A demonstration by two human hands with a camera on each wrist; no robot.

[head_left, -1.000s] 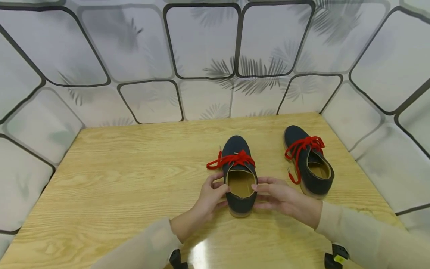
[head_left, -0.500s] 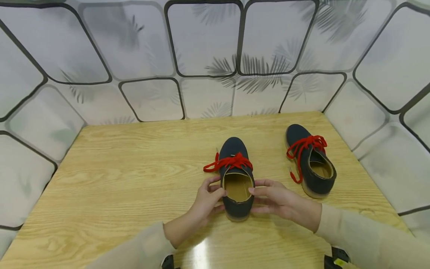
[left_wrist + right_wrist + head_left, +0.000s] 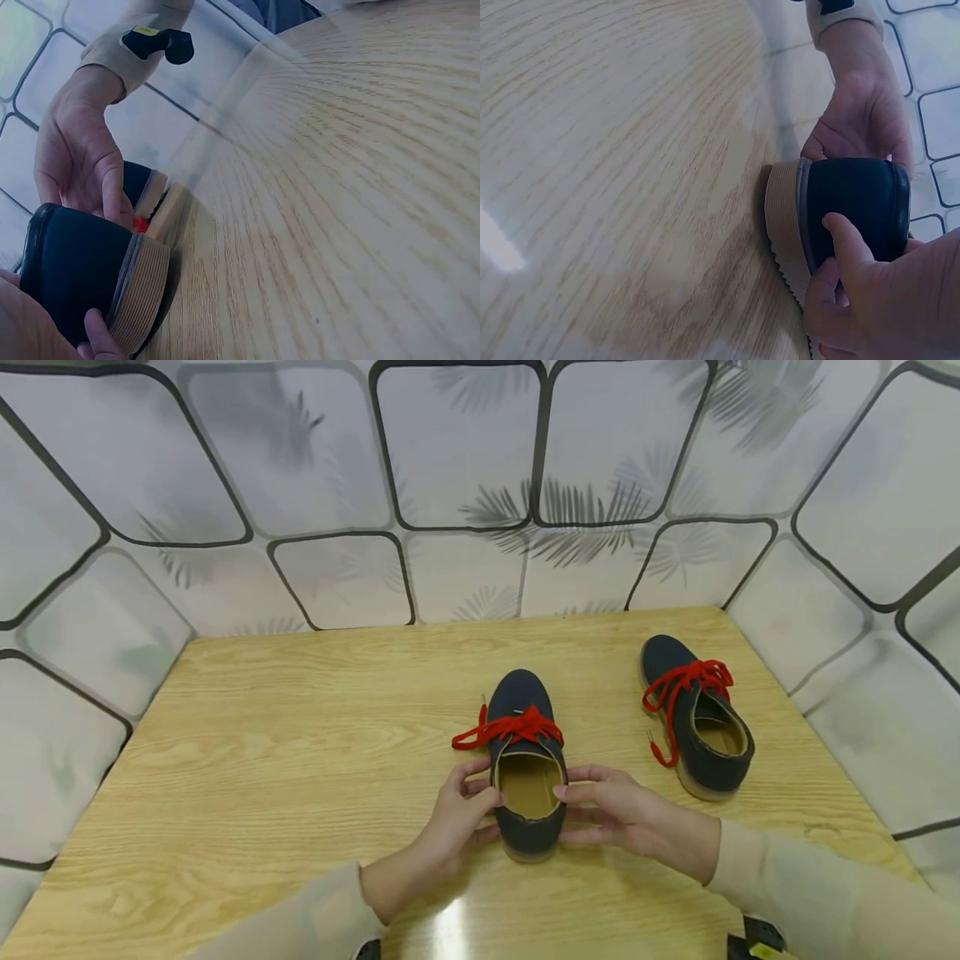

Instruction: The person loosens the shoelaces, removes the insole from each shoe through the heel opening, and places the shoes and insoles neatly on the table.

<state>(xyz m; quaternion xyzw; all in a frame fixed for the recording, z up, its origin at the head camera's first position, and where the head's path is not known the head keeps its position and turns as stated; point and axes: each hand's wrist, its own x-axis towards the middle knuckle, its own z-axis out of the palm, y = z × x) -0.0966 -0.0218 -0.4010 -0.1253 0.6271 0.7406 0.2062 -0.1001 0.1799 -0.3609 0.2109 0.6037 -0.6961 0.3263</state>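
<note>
A navy shoe (image 3: 521,691) with a tied red lace (image 3: 517,725) stands on the table, toe pointing away from me and heel nearest. My left hand (image 3: 459,814) holds its left side near the heel, thumb at the collar. On the opposite side my right hand (image 3: 622,807) grips it likewise, thumb at the collar edge and fingers along the outside. In the left wrist view the dark heel (image 3: 79,262) and ribbed tan sole (image 3: 142,296) show between both hands. The right wrist view shows the sole (image 3: 784,217) against the tabletop.
A matching navy shoe (image 3: 720,768) with a red lace stands to the right, toe angled to the far left. The wooden table (image 3: 285,735) extends widely to the left. Pale patterned fabric walls (image 3: 465,577) rise along the back and sides.
Both hands have drawn the held shoe slightly toward me and to the left, keeping their hold. The view has shifted a little; the other shoe stays put on the table.
</note>
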